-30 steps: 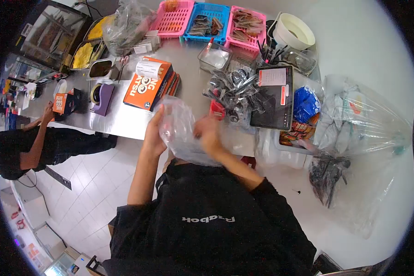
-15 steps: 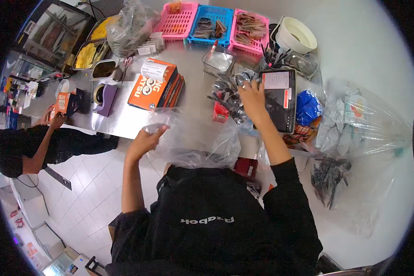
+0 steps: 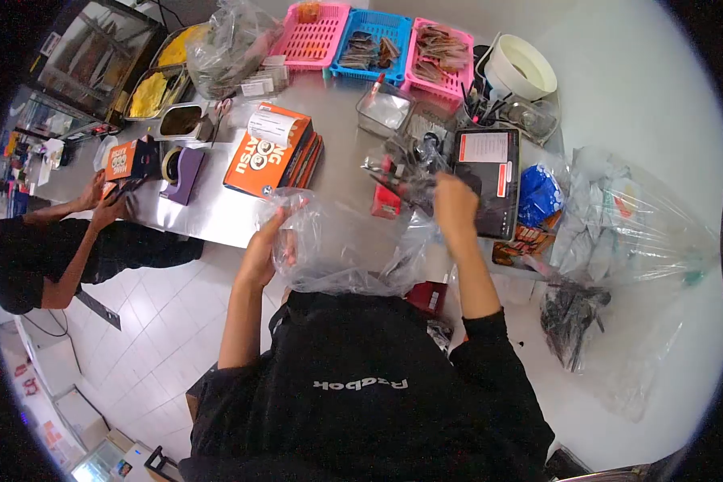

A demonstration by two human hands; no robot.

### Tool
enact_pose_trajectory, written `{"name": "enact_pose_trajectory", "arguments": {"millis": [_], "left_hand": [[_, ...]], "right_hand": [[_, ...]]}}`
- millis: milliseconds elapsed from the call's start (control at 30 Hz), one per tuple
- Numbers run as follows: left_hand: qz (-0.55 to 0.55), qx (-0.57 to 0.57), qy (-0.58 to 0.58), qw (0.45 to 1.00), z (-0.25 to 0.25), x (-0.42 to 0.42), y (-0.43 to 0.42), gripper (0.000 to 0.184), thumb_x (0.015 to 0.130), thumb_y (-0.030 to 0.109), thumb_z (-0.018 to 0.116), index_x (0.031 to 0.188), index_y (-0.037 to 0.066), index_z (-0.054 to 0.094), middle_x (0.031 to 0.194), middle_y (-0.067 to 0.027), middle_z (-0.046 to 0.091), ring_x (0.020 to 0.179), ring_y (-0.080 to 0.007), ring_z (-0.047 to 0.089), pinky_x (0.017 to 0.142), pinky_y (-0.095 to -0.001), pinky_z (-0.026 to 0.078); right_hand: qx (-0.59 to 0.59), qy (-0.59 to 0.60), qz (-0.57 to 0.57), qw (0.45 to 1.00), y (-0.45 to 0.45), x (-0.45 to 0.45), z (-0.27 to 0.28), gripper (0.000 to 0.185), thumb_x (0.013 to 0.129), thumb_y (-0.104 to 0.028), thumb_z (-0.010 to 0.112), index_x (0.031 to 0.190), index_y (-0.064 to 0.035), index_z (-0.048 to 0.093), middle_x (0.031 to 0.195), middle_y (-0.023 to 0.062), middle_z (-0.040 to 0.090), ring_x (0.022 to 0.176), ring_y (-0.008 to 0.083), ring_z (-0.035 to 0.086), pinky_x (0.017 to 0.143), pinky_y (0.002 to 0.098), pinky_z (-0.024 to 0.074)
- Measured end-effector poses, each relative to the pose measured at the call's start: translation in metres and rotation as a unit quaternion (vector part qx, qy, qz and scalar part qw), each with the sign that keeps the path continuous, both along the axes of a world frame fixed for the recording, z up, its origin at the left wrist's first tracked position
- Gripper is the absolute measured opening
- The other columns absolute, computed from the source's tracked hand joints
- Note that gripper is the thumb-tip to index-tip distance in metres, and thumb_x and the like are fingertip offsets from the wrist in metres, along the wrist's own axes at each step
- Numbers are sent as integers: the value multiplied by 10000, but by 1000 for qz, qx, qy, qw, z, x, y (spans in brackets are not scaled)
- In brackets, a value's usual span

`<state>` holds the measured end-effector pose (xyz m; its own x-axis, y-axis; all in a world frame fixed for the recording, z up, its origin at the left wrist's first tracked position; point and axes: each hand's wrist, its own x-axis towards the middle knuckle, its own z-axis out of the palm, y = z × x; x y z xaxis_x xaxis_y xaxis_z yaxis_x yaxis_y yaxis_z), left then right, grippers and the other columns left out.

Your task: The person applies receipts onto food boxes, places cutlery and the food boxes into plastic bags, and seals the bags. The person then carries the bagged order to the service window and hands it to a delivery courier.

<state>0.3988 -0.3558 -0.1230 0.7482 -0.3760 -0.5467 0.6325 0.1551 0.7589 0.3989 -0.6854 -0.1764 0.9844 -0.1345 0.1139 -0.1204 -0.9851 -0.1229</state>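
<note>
Fingers of the left hand (image 3: 261,251) clamp the left side of the clear bag (image 3: 341,241); those of the right hand (image 3: 456,205) pinch a dark packet (image 3: 410,186), probably cutlery, though blurred. Best to hold the film spread and the packet by one end.

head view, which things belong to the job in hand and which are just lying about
Seemingly in the job: clear bag at the left hand, dark wrapped packets at the right hand

Probably just lying about: purple tape dispenser, white tub

A shiny metal table (image 3: 344,153) stands beside a white wall (image 3: 643,88), over pale tiles (image 3: 161,329).
</note>
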Motion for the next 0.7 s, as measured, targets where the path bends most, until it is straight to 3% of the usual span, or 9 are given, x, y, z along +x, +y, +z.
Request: {"name": "enact_pose_trajectory", "arguments": {"millis": [67, 167, 267, 300, 333, 533, 633, 700], "left_hand": [[-1, -3, 4, 1000, 0, 1, -2, 527, 944, 472, 350, 1288, 93, 475, 468, 10, 387, 394, -80, 397, 411, -200, 359], [9, -32, -14, 999, -6, 2, -12, 528, 948, 473, 330, 1309, 106, 447, 495, 8, 407, 395, -79, 390, 405, -195, 347], [36, -64, -10, 997, -6, 5, -21, 527, 950, 472, 323, 1323, 114, 424, 535, 5, 436, 396, -72, 382, 388, -188, 330], [47, -74, -2, 996, -6, 6, -22, 527, 950, 472, 322, 1326, 116, 417, 549, 4, 447, 397, -70, 379, 383, -185, 325], [47, -67, 1, 997, -8, 7, -21, 524, 950, 471, 325, 1325, 117, 418, 556, 4, 450, 394, -68, 381, 378, -184, 322], [48, -38, 15, 998, -12, 9, -12, 523, 949, 466, 336, 1332, 117, 400, 546, 9, 444, 353, -69, 374, 345, -190, 312], [39, -59, -8, 997, -13, 7, -6, 524, 950, 461, 338, 1335, 110, 395, 505, 11, 414, 317, -74, 349, 322, -197, 293], [56, -77, -54, 994, -4, 8, 4, 528, 949, 460, 345, 1336, 104, 394, 478, 11, 392, 294, -76, 329, 306, -198, 274]], "right_hand": [[84, -70, -54, 993, 10, -6, 59, 102, 823, -111, 526, 889, -36, 546, 797, 155, 617, 702, 336, 638, 581, 428, 498], [321, -19, -8, 947, 40, -14, 90, 161, 830, -160, 562, 879, -15, 512, 772, 190, 603, 705, 379, 617, 579, 455, 463], [439, 73, 130, 886, 89, -29, 13, 229, 815, -188, 607, 904, -11, 491, 701, 230, 581, 689, 404, 600, 581, 468, 445], [412, 73, 142, 897, 104, -35, -7, 228, 816, -183, 607, 909, -11, 489, 699, 231, 580, 684, 401, 601, 580, 463, 447], [385, 73, 154, 907, 113, -38, -12, 227, 816, -178, 606, 913, -11, 487, 697, 233, 579, 679, 398, 603, 579, 459, 449], [556, 58, 87, 824, 125, -28, -1, 165, 836, -119, 557, 948, -2, 528, 742, 192, 626, 722, 357, 634, 584, 417, 472], [310, 163, 204, 914, 138, -40, -40, 150, 831, -95, 516, 939, 6, 544, 754, 171, 638, 726, 334, 638, 602, 423, 480], [100, 289, 280, 910, 127, -75, -107, 153, 806, -85, 507, 919, -3, 569, 766, 172, 640, 748, 331, 635, 617, 435, 488]]}}
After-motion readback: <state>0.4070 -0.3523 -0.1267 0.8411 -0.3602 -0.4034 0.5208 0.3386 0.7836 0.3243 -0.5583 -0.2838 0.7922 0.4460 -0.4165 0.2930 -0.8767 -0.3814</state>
